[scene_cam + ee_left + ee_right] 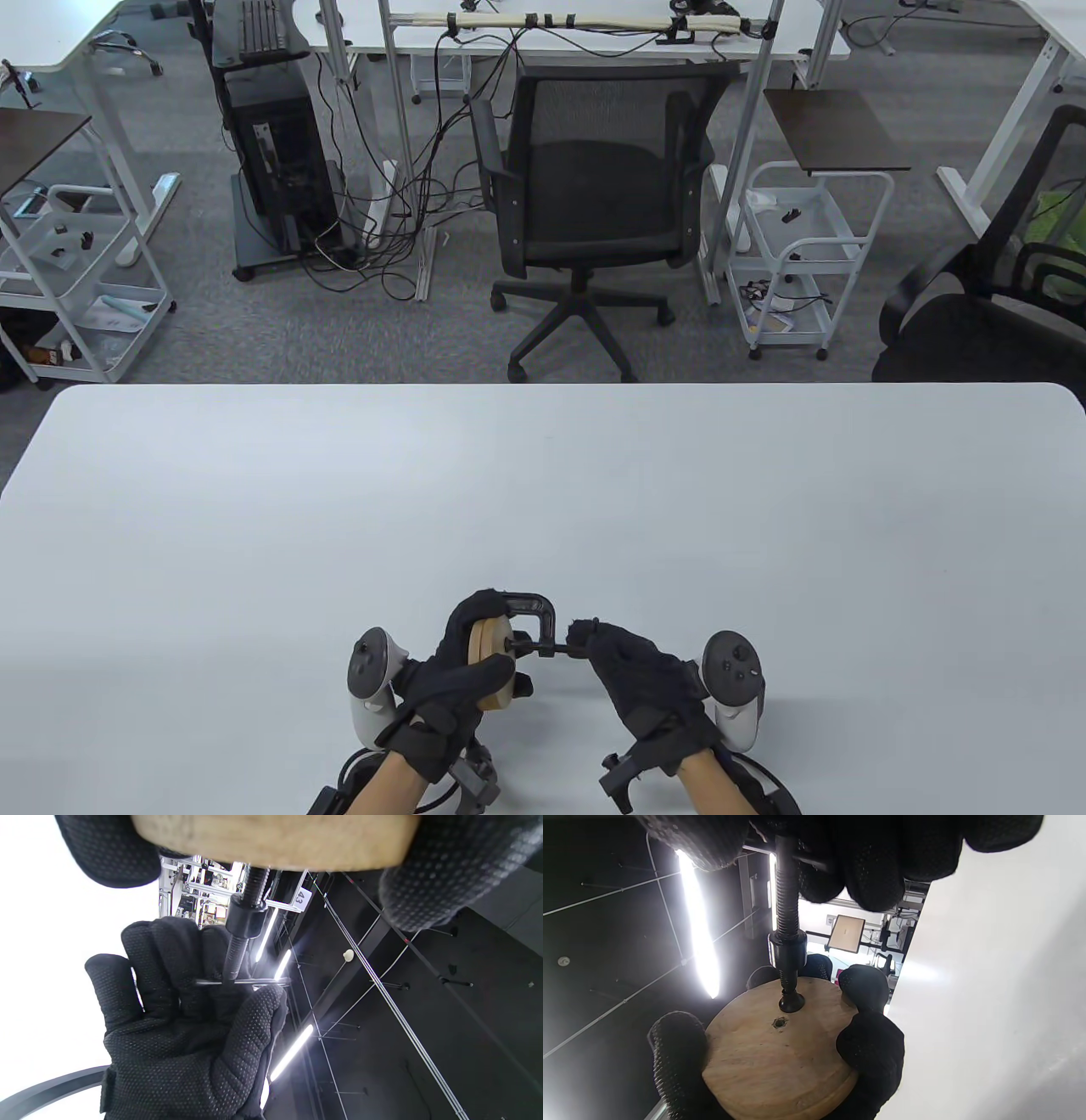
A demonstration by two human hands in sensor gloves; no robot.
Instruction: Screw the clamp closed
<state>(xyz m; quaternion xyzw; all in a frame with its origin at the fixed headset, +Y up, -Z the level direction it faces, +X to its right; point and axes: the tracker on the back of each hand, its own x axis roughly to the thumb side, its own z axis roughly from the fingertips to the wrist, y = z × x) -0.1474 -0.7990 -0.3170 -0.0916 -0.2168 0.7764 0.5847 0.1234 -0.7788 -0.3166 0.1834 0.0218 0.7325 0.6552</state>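
A black C-clamp (533,613) is held above the white table near its front edge, with a round wooden disc (494,660) set in its mouth. My left hand (465,671) grips the disc and the clamp frame. The threaded screw (786,916) ends in a pad (791,1002) that touches the disc face (780,1056) just above a small centre hole. My right hand (632,675) pinches the thin metal handle bar (244,981) at the screw's outer end. In the left wrist view the screw (242,938) runs from the disc (275,840) to my right hand (186,1018).
The white table (543,501) stretches ahead of both hands. Beyond its far edge stand a black office chair (594,204), a white cart on the left (81,280) and another on the right (797,255).
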